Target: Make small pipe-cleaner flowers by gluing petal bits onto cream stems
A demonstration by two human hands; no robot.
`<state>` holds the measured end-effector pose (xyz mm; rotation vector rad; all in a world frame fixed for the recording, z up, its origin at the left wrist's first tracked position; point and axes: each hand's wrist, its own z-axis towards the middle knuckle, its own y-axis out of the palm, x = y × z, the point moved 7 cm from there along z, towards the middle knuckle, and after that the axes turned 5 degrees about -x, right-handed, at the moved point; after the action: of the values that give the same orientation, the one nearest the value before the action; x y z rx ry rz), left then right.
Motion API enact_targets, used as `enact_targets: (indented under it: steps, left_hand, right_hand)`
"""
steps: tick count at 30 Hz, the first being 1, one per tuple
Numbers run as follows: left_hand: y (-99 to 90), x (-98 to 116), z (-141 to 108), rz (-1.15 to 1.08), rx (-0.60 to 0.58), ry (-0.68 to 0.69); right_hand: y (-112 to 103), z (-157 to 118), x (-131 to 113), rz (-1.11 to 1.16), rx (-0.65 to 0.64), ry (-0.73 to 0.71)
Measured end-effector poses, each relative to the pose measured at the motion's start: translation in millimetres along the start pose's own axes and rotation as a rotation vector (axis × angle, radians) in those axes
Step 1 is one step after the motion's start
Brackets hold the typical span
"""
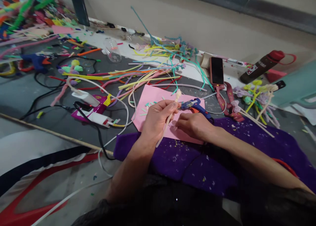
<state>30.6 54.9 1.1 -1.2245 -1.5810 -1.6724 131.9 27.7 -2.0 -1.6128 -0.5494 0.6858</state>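
My left hand point(158, 115) is closed around a cream pipe cleaner flower point(178, 94), its bud-like head poking up above the fingers. The straight stem point(163, 133) slants down toward me below the hand. Just to the right, my right hand point(194, 123) is low over a pink sheet point(145, 96), fingers bent and pressed together; what they pinch, if anything, is hidden. A blue glue gun point(197, 105) lies on the sheet's right side, close beyond the right hand. Short pale green pieces point(147, 104) are scattered on the sheet, left of my hands.
Loose coloured pipe cleaners point(145, 76) spread across the grey table behind the sheet. A charger block with cables point(92, 110) sits to the left. Purple cloth point(182, 156) covers the near edge. A phone point(216, 71), bottle point(261, 66) and pipe cleaner flowers point(256, 94) are at the right.
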Motion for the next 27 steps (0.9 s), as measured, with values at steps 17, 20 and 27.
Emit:
enact_targets:
  steps: [17, 20, 27]
  left_hand:
    - [4.6, 1.3, -0.8, -0.030, -0.061, 0.014]
    - [5.0, 1.4, -0.6, -0.018, -0.061, 0.018]
    - [3.8, -1.1, -0.7, 0.005, -0.031, -0.026]
  right_hand:
    - [11.6, 5.3, 4.0, 0.006, -0.050, 0.056]
    - [4.1, 0.2, 8.5, 0.080, 0.017, 0.058]
    - [-11.9, -10.2, 16.6, 0.642, 0.119, 0.100]
